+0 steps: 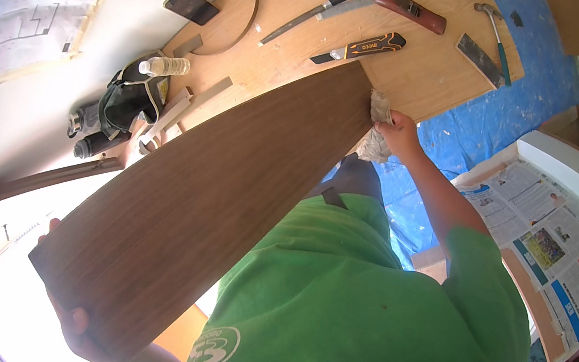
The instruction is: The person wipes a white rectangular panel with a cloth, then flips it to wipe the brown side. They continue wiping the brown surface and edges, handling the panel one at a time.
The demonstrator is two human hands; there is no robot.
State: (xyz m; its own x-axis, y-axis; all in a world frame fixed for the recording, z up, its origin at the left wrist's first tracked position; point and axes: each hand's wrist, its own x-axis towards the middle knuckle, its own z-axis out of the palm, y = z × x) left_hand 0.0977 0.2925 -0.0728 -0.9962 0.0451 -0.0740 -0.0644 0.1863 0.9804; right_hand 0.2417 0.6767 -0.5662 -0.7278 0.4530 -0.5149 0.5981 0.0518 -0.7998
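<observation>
A long dark brown wooden board (205, 190) slants across the view from lower left to upper middle. My left hand (81, 336) grips its lower-left end, with the thumb near the lower edge and fingertips showing past the far edge; the rest of the fingers are hidden beneath. At the board's upper-right end, my right hand (399, 134) is closed on a crumpled pale rag (373, 149). The rag touches the board's short edge there and hangs below the fingers.
A wooden worktop (287, 52) holds a handsaw (308, 17), an orange-and-black-handled tool (371, 45), a hand plane (411, 11), a hammer (499, 44) and a phone (191, 5). A bottle (165, 66) and dark bag (137, 92) are left; blue sheeting (454, 143) and newspaper (552, 242) are right.
</observation>
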